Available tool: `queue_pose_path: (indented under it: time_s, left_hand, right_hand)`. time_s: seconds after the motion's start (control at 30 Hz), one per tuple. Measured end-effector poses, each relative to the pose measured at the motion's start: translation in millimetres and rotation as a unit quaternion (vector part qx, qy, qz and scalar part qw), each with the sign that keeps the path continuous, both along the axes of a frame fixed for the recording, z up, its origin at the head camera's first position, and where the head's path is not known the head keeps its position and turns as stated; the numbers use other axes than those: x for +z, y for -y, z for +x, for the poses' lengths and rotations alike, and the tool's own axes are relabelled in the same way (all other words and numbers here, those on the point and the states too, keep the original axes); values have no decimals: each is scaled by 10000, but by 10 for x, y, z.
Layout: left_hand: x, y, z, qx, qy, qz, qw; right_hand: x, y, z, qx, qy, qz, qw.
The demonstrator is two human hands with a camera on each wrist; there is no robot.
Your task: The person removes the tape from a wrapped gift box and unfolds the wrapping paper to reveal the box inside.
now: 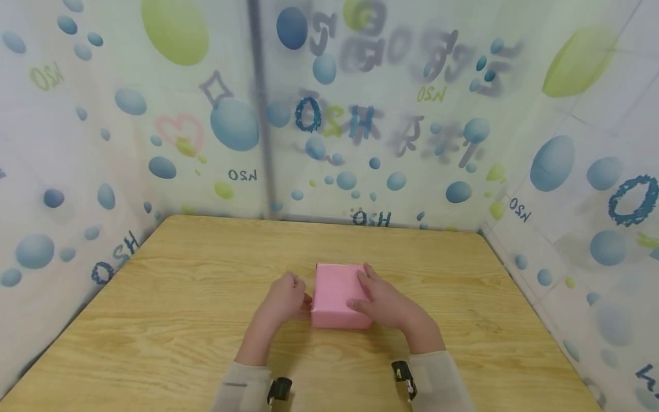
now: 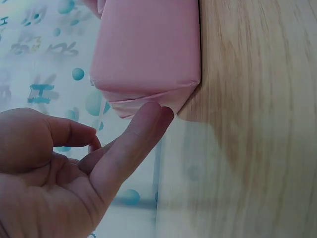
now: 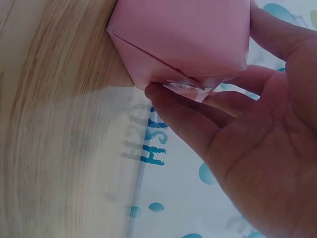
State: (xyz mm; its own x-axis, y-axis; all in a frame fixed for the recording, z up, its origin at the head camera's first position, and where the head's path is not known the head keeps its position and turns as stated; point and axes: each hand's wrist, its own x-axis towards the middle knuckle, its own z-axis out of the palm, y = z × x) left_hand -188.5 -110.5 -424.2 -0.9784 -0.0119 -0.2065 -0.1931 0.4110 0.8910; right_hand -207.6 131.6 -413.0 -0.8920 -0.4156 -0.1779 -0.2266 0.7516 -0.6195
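Note:
A box wrapped in pink paper (image 1: 336, 292) lies on the wooden table in front of me. My right hand (image 1: 388, 303) grips its right end, thumb on the top face and fingers against the end. There, the right wrist view shows a folded paper flap (image 3: 143, 62) with shiny clear tape (image 3: 185, 89) on it. At the box's left end is my left hand (image 1: 284, 297). In the left wrist view its extended fingers (image 2: 131, 144) touch the folded end flap (image 2: 141, 101), while the thumb stays apart from the box.
The wood-grain table (image 1: 170, 297) spreads around the box on all sides. Behind and beside it hang white curtains (image 1: 319, 189) printed with blue and green bubbles and lettering. Dark straps (image 1: 280, 389) sit at both wrists, by light sleeves.

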Motion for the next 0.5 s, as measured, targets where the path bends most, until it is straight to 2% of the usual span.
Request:
queue_pose_path:
  time_s: [0.1, 0.2, 0.37, 0.5]
  left_hand:
    - [-12, 40, 3, 106, 119, 180, 9997]
    - [-22, 95, 2, 160, 132, 92, 9997]
    - [-14, 229, 10, 256, 32, -451, 9987]
    - [0, 350, 37, 206, -74, -1107, 9936]
  right_hand:
    - [-6, -5, -1, -27, 25, -22, 10000]
    - [-11, -7, 0, -47, 55, -35, 10000]
    - [-9, -4, 0, -73, 82, -56, 9999]
    - [-2, -5, -5, -94, 60, -46, 9999]
